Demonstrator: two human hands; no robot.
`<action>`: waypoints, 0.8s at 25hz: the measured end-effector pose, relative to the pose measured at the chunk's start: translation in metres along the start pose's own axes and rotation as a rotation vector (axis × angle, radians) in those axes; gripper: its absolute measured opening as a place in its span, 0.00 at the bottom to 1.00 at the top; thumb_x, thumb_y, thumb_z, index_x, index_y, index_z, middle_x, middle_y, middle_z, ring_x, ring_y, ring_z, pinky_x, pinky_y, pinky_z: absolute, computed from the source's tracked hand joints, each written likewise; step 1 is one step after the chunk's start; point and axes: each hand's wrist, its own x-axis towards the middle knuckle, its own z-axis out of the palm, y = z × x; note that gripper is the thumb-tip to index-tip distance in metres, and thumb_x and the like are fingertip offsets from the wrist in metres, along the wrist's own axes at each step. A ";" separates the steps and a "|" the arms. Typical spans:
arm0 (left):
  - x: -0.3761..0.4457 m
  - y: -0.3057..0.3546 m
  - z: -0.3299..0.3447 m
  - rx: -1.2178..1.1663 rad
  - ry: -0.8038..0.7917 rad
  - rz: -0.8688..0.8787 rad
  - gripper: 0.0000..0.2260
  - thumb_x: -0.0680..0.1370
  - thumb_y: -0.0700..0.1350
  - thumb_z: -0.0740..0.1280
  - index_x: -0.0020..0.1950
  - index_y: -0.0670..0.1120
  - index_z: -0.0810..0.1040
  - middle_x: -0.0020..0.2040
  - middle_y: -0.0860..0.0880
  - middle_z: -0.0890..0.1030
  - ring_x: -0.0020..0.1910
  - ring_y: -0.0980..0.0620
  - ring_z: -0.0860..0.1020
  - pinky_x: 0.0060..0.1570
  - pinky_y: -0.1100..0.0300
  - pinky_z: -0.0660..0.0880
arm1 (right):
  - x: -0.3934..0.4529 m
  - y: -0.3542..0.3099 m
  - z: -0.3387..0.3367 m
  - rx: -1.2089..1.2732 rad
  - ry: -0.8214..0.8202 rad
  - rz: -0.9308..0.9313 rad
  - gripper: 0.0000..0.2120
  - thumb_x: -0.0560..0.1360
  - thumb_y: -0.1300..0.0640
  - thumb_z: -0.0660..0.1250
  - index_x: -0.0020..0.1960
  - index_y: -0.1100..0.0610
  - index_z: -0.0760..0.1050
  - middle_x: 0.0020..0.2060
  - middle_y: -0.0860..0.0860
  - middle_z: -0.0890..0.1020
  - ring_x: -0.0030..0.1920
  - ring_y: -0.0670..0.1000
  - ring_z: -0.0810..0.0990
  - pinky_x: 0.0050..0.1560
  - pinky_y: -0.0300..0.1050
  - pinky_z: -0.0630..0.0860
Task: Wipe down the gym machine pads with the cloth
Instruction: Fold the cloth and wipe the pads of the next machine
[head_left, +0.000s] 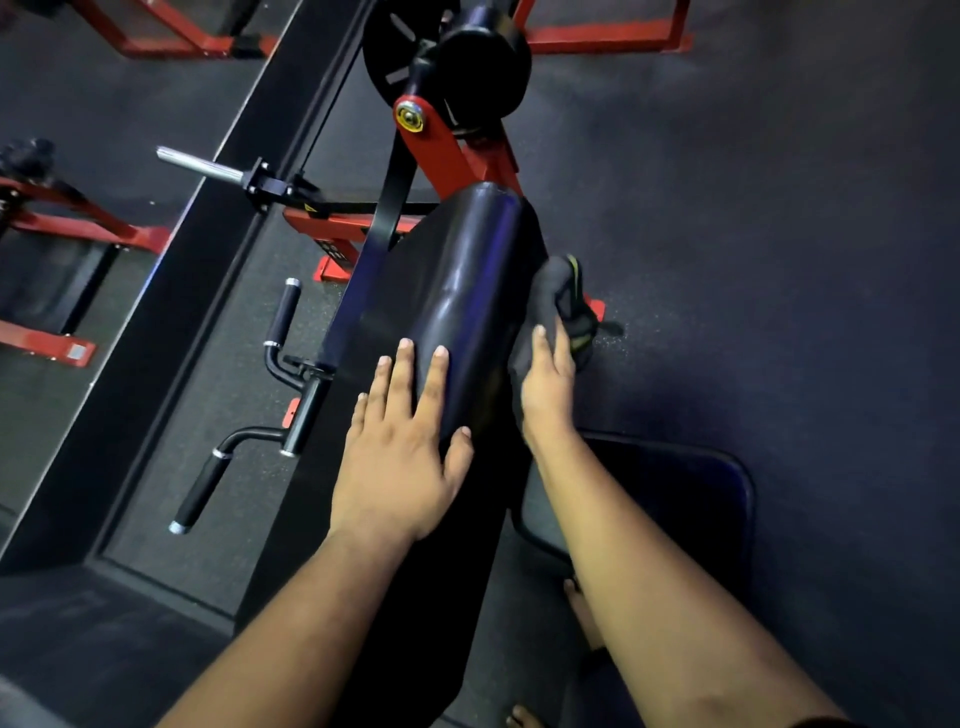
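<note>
Head view: the left hand (400, 457) lies flat with straight fingers on top of the long black pad (457, 291) of the red gym machine (441, 140). The right hand (548, 387) presses a dark cloth (558, 291) with a bit of yellow on it against the right side of that pad, its fingers lying over the cloth. Black handles (285, 312) stick out to the left, above the dark floor (779, 260).

Glossy black angled pad (457, 291), dark bunched cloth (558, 306) against its right side
</note>
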 end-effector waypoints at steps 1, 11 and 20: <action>0.001 -0.002 0.000 -0.009 -0.003 -0.004 0.36 0.79 0.60 0.56 0.84 0.54 0.45 0.84 0.45 0.47 0.83 0.43 0.50 0.78 0.42 0.57 | -0.009 -0.015 0.004 0.027 -0.009 -0.085 0.19 0.84 0.56 0.60 0.74 0.52 0.69 0.71 0.50 0.74 0.71 0.44 0.70 0.71 0.36 0.64; -0.027 -0.010 0.001 -0.035 0.057 0.009 0.38 0.78 0.56 0.65 0.83 0.49 0.51 0.84 0.46 0.45 0.83 0.46 0.50 0.78 0.39 0.54 | -0.044 0.017 -0.008 -0.460 -0.252 -0.245 0.32 0.80 0.51 0.55 0.80 0.65 0.55 0.79 0.67 0.53 0.81 0.62 0.50 0.80 0.49 0.45; -0.160 -0.032 0.016 0.150 0.033 -0.039 0.39 0.77 0.62 0.57 0.84 0.48 0.49 0.84 0.45 0.48 0.83 0.47 0.49 0.79 0.41 0.56 | -0.130 0.006 -0.004 -0.224 -0.125 -0.099 0.32 0.81 0.43 0.60 0.76 0.63 0.66 0.76 0.61 0.68 0.76 0.57 0.64 0.78 0.47 0.56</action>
